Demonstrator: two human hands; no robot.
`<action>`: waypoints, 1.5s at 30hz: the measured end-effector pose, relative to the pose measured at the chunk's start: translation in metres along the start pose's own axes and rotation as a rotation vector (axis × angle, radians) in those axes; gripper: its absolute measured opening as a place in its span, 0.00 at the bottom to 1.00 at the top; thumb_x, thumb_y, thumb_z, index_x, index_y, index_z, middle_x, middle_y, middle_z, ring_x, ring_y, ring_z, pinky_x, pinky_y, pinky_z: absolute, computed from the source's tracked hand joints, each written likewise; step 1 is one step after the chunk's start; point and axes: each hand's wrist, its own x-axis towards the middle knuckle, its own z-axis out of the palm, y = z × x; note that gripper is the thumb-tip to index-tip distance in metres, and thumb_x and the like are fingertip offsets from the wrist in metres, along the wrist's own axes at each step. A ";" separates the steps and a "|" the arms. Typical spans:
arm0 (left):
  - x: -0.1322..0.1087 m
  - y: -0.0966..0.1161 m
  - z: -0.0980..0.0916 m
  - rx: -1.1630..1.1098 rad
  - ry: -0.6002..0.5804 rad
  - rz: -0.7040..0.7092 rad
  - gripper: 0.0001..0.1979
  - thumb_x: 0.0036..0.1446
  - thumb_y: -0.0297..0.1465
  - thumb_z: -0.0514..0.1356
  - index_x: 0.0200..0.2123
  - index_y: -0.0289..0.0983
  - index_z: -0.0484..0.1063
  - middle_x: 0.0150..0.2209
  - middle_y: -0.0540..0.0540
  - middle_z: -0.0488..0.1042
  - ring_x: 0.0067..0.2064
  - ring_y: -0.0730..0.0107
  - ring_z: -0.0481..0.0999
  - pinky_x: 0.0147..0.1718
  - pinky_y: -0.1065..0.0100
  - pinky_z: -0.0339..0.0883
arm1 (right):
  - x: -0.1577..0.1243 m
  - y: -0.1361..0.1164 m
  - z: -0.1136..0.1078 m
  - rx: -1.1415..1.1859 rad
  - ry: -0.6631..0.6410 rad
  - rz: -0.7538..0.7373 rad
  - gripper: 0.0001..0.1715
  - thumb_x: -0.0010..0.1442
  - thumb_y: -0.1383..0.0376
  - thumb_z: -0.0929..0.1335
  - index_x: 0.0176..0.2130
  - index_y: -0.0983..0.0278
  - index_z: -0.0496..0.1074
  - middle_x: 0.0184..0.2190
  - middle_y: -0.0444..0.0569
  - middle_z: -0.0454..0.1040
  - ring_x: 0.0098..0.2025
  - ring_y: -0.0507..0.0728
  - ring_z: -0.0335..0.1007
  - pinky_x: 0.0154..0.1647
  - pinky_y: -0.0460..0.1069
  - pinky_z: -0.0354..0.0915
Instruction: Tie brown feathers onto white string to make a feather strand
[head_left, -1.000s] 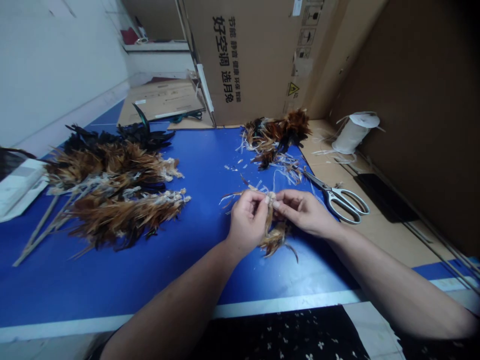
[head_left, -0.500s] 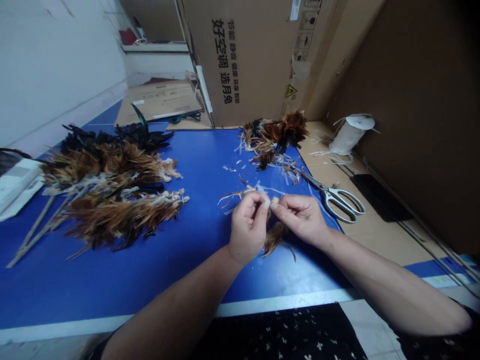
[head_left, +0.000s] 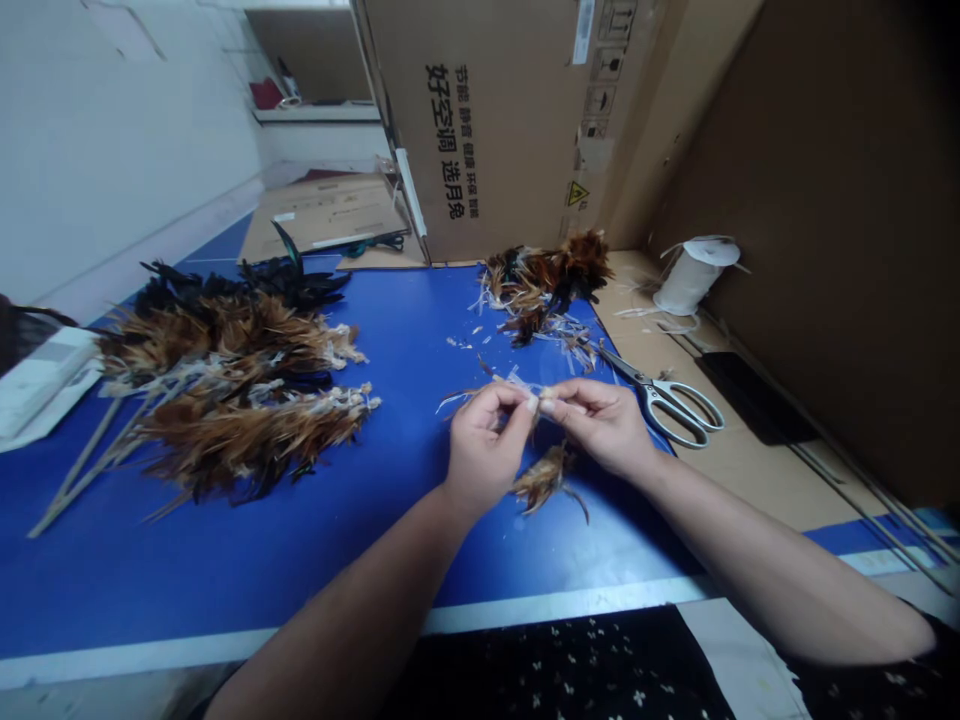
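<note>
Small, pale, stringy piece (head_left: 545, 393) is in the air above the table, between the fingertips of both hands; most of it is hidden by the fingers. Left hand (head_left: 487, 440): thumb and forefinger pinched together on it. Right hand (head_left: 607, 425): same narrow pinch, fingertips just beside the left's.

Directly below the hands: a loose tuft of tan-brown feathers (head_left: 544, 480) with one thin curved dark strand at its right; cannot tell whether it joins the pinched piece.

Beyond the hands, a scatter of whitish translucent strips (head_left: 574, 330) reaches a small heap of rust-brown and black feathers (head_left: 585, 262). Right of the right hand, silver-grey metal scissors (head_left: 679, 408) lie with blades pointing toward the strips. Farther back on tan cardboard stands a white cylindrical spool of ribbon (head_left: 691, 280), slightly tilted, near a flat black rectangular object (head_left: 759, 397).

Well to the left: a large pile of golden-brown and black feather bundles (head_left: 247, 420). Work surface: smooth blue tabletop (head_left: 405, 500) with a white front edge.
</note>
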 end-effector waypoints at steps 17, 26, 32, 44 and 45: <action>0.004 -0.016 -0.006 -0.235 -0.264 -0.398 0.13 0.58 0.40 0.69 0.37 0.35 0.80 0.31 0.46 0.78 0.33 0.71 0.75 0.38 0.68 0.70 | 0.006 0.007 -0.009 0.146 -0.167 0.108 0.24 0.61 0.48 0.75 0.41 0.67 0.82 0.27 0.48 0.79 0.26 0.52 0.70 0.27 0.47 0.66; 0.010 -0.014 -0.015 0.111 -0.355 -0.355 0.13 0.61 0.39 0.65 0.34 0.34 0.83 0.26 0.46 0.76 0.27 0.73 0.71 0.30 0.70 0.65 | 0.021 0.008 -0.049 -0.492 0.167 -0.353 0.15 0.68 0.57 0.69 0.36 0.65 0.80 0.30 0.51 0.80 0.30 0.56 0.72 0.35 0.50 0.68; 0.012 -0.020 -0.013 0.072 -0.183 -0.352 0.15 0.60 0.40 0.66 0.30 0.35 0.81 0.26 0.45 0.77 0.24 0.74 0.69 0.25 0.71 0.63 | 0.039 0.026 -0.088 -0.865 0.356 -0.370 0.14 0.67 0.60 0.68 0.41 0.64 0.82 0.34 0.54 0.80 0.33 0.59 0.74 0.37 0.53 0.68; 0.008 -0.009 -0.007 0.111 -0.139 -0.321 0.11 0.55 0.37 0.69 0.28 0.34 0.81 0.24 0.48 0.77 0.24 0.75 0.69 0.24 0.72 0.62 | 0.008 -0.005 -0.020 -0.281 -0.121 -0.126 0.17 0.64 0.53 0.74 0.40 0.65 0.80 0.34 0.49 0.75 0.28 0.51 0.66 0.27 0.47 0.63; 0.007 -0.009 -0.007 0.101 -0.151 -0.322 0.11 0.55 0.37 0.69 0.28 0.34 0.80 0.24 0.48 0.77 0.24 0.75 0.69 0.25 0.72 0.63 | 0.007 -0.004 -0.017 -0.249 -0.130 -0.111 0.17 0.64 0.53 0.74 0.39 0.65 0.80 0.34 0.49 0.75 0.28 0.51 0.66 0.28 0.48 0.64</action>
